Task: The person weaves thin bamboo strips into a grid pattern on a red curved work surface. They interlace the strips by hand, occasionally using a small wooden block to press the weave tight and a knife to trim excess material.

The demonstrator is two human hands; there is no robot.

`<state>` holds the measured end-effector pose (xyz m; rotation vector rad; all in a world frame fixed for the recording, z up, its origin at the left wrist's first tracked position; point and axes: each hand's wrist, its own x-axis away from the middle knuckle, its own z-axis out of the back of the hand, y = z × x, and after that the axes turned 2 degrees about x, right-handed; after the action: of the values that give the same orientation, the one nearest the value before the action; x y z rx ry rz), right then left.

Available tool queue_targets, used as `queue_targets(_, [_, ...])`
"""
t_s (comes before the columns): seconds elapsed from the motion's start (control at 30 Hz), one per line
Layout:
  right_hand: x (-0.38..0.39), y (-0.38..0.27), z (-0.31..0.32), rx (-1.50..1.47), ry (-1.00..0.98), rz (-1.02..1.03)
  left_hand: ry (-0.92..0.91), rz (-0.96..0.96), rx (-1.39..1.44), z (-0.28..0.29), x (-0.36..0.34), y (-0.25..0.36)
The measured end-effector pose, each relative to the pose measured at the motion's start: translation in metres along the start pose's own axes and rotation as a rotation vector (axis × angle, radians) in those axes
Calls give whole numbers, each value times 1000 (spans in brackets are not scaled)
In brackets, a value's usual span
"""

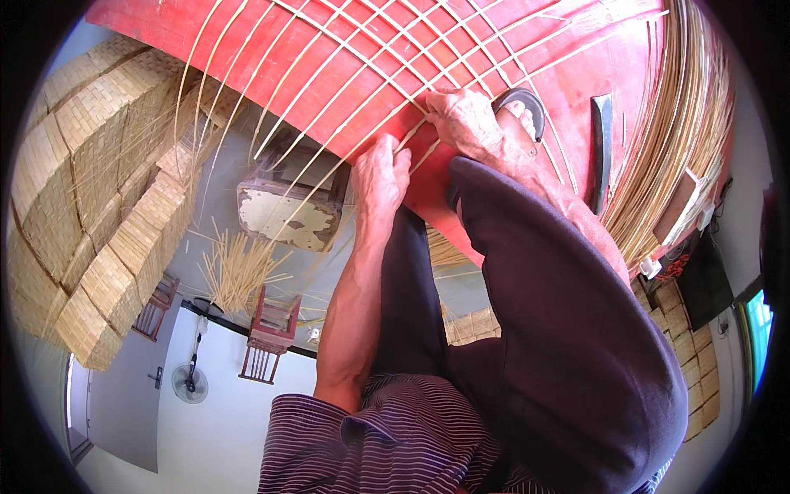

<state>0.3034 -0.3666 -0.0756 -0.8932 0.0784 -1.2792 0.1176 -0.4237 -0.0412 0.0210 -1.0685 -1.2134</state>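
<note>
In the head view, the lattice (401, 30) lies on the red board (568, 99), its strip ends overhanging the board's near-left edge. At that edge, the left hand (383, 171) is closed on a strip (411, 134). The right hand (465, 122), over the board, bends its fingers onto the lattice; I cannot tell whether they grip. A sandal (532, 105) and black bar (602, 152) rest on the board; a strip bundle (683, 107) lines its right side.

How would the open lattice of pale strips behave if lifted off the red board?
The lattice would likely flex and sag: its thin strips curve where they overhang the red board. It seems light for its size, being mostly open gaps. Its outer ends may splay, since they run free and uncrossed.
</note>
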Motion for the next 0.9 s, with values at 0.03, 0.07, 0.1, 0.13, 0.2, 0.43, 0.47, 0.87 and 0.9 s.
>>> queue_targets(0.03, [-1, -1, -1, 22, -5, -18, -60, 27, 13, -1, -7, 6])
queue_targets(0.07, [0, -3, -1, 42, -13, -36, -25, -8, 35, -3, -11, 10])
queue_targets(0.1, [0, -5, 0, 40, -18, -41, -17, -26, 23, -4, -13, 11])
queue_targets(0.13, [0, -6, 1, 38, -22, -46, -8, -43, 11, -5, -14, 11])
queue_targets(0.2, [1, -6, 2, 39, -37, -51, 8, -43, -36, -7, -12, 17])
queue_targets(0.43, [-2, -6, -2, 30, -74, -38, 69, 102, -187, -16, -4, 61])
queue_targets(0.47, [-2, -5, -3, 33, -69, -36, 63, 112, -198, -17, -4, 57])
queue_targets(0.87, [-32, -18, 8, -55, 5, -12, 449, 68, -119, 16, 11, -31])
queue_targets(0.9, [-33, -18, 7, -45, 3, -5, 417, 120, -90, 17, 13, -31])
